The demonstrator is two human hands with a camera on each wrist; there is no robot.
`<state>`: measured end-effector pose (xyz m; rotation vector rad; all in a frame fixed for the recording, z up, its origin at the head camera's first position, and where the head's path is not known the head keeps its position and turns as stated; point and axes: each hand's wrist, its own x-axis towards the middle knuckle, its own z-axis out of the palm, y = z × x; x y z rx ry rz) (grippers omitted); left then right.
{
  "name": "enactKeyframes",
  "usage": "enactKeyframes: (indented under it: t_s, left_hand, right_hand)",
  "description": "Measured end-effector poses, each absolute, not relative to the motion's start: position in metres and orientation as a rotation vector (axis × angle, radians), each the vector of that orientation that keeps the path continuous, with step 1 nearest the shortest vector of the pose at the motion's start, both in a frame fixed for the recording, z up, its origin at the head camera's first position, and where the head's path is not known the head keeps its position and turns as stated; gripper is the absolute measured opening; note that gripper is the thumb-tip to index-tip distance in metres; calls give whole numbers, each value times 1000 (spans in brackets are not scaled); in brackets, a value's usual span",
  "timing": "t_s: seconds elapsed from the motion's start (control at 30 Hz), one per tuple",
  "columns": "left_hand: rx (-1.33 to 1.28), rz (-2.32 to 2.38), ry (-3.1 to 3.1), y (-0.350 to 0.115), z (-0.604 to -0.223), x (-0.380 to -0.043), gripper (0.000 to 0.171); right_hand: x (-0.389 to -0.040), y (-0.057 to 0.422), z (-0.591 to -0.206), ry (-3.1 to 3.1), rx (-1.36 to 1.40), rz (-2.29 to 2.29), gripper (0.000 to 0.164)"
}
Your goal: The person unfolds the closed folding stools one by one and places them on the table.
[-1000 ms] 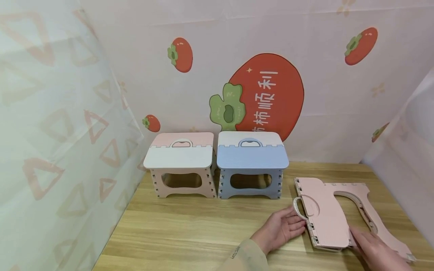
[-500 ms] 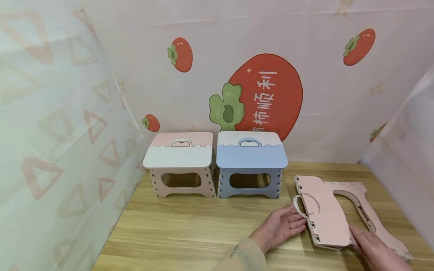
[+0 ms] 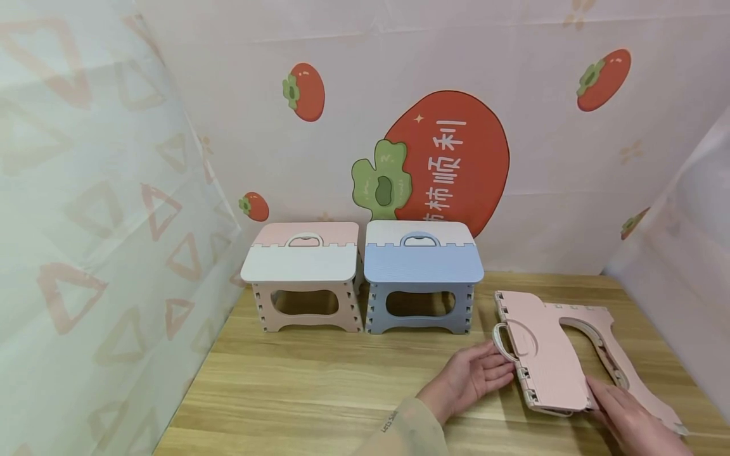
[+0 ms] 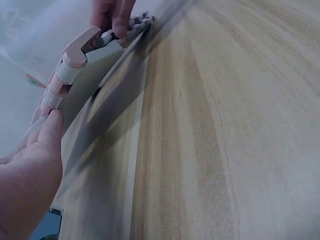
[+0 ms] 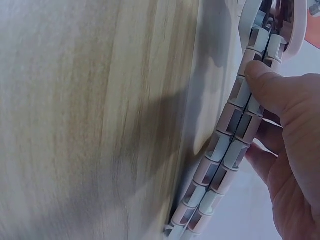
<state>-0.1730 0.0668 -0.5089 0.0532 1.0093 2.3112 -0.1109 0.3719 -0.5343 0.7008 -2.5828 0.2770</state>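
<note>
A pink folding stool (image 3: pixel 553 361), folded flat, lies at a slant on the right of the wooden table, its loop handle (image 3: pixel 502 342) toward my left hand (image 3: pixel 472 378). That hand is palm up with its fingers extended against the hinged edge, just below the handle. In the left wrist view its fingertips meet the hinges (image 4: pixel 65 75). My right hand (image 3: pixel 633 415) grips the near side of the stool beside the leg part. The right wrist view has its thumb (image 5: pixel 265 82) pressed on the row of hinge knuckles (image 5: pixel 220 155), with the other fingers behind.
Two set-up folding stools stand side by side at the back, a pink-and-white one (image 3: pixel 302 263) and a blue-and-white one (image 3: pixel 423 266). A printed cloth (image 3: pixel 547 158) hangs behind the wooden table (image 3: pixel 296 386), with side cloths left and right.
The folded stool has shifted slightly away from me and to the left, its hinged edge a little higher in view. Both hands keep their places on it.
</note>
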Motion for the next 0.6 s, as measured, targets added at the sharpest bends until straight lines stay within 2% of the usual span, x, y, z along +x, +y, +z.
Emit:
enactKeyframes:
  t_s: [0.6]
  left_hand:
    - [166,2330,1043,64,-499,-178,65]
  right_hand:
    - [-112,368,-530,-2574,692,334,63]
